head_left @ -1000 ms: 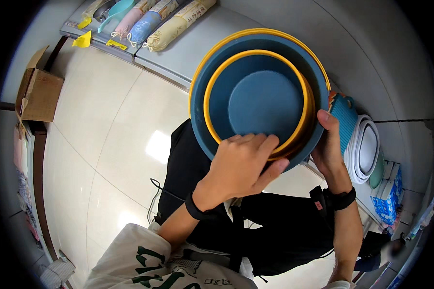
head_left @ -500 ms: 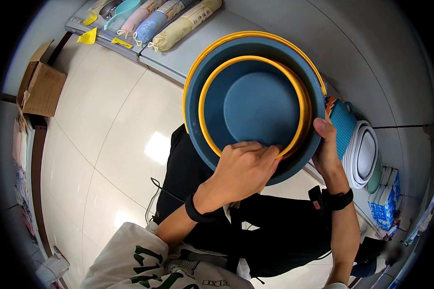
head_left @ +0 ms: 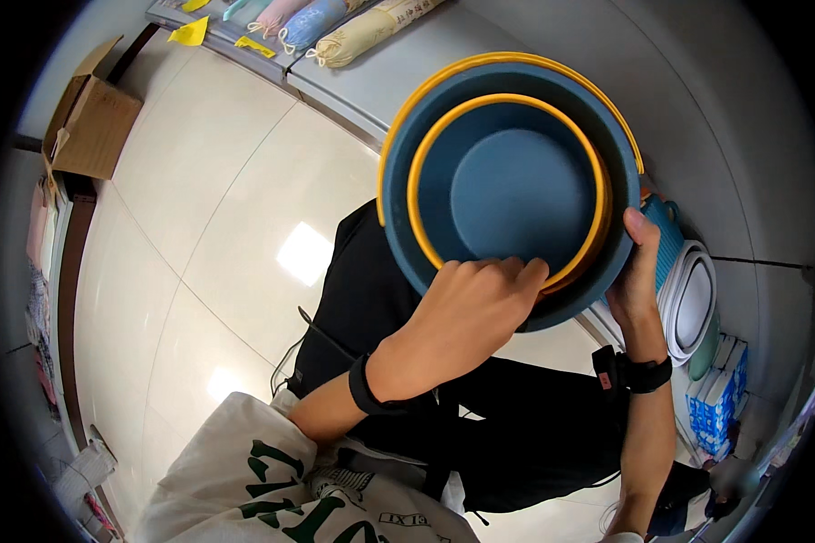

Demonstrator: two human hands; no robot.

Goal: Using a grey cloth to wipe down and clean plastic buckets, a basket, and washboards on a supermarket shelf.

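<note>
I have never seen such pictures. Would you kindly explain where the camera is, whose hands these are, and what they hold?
There is no robot, only a person's bare hands. A fisheye camera on the person's head looks down, so straight edges appear bent. The left hand grips the yellow rim of the small blue bucket, which sits inside the large blue bucket. The right hand holds the large one, thumb at its rim. Ahead, on the grey shelf, lie a yellow roll, a blue roll and a pink roll.
</note>
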